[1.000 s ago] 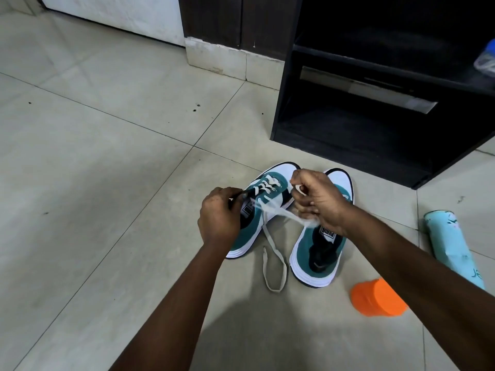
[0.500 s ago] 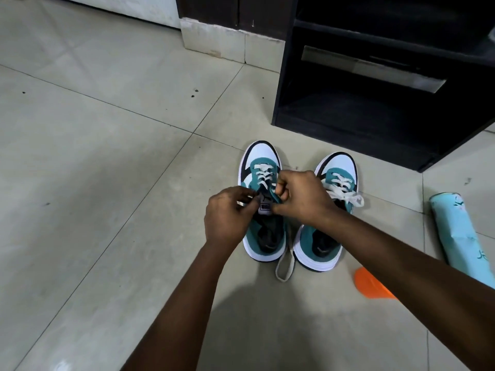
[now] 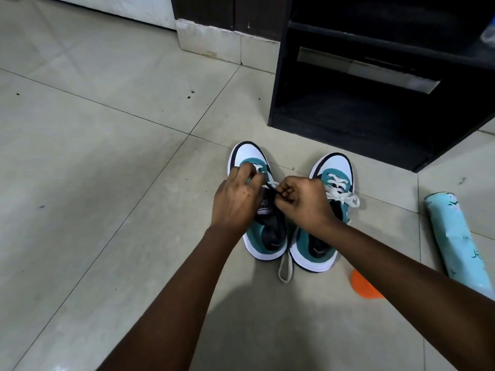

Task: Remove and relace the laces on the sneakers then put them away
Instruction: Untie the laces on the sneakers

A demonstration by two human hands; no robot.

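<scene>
both hands' fingers pinch the lace [image 3: 272, 189] over the left sneaker [image 3: 263, 231], left hand [image 3: 235, 202] and right hand [image 3: 305, 203].

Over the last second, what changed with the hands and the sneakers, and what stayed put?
The left sneaker went from angled to straight beside the right sneaker. The right hand let go of the stretched white lace and now pinches at the left sneaker's tongue, close to the left hand over the laces. A lace loop still trails between the heels. The orange cup, blue bottle and black shelf stayed.
</scene>
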